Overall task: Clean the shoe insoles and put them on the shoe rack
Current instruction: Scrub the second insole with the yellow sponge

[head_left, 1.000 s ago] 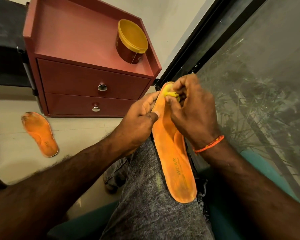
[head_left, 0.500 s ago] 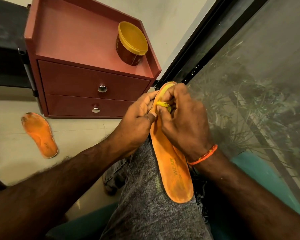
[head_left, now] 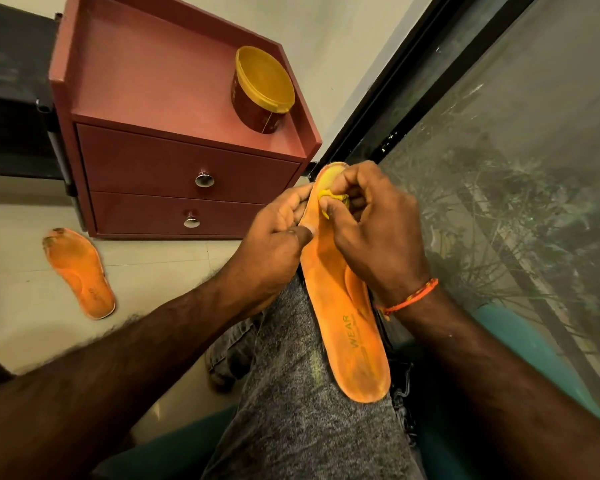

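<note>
Head cam looks down at a long orange foam insole (head_left: 340, 306) lying along the person's grey-jeaned thigh (head_left: 291, 393), heel end toward the camera with "WEAR" printed on it, toe end pointing at the drawers. Left hand (head_left: 274, 244) grips the insole's left edge near the toe, thumb pressed on the top face and fingers curled underneath. Right hand (head_left: 368, 223) sits on the toe area, fingers curled round a small crumpled yellow cloth (head_left: 331, 199) that's pressed right onto the insole. Both hands are pretty much touching each other up there.

Hard-to-see stuff: most of the cloth is buried in the right fingers, so only a bit peeks out. The toe tip of the insole shows just past the knuckles, and its right edge is partly under the wrist, which has an orange thread bracelet (head_left: 409, 299) on it. Both forearms run off the bottom of the shot.

Around it: a second orange insole (head_left: 80, 275) lies flat on the pale tiled floor (head_left: 21, 306), well apart to the left, dirty marks at its toe. Behind it stands a reddish-brown 2-drawer cabinet (head_left: 174, 168) with round metal knobs, and a maroon tub with a yellow lid (head_left: 262, 91) sits tilted on top. Big dark-framed glass window (head_left: 499, 168) fills the right side, plants behind it.
</note>
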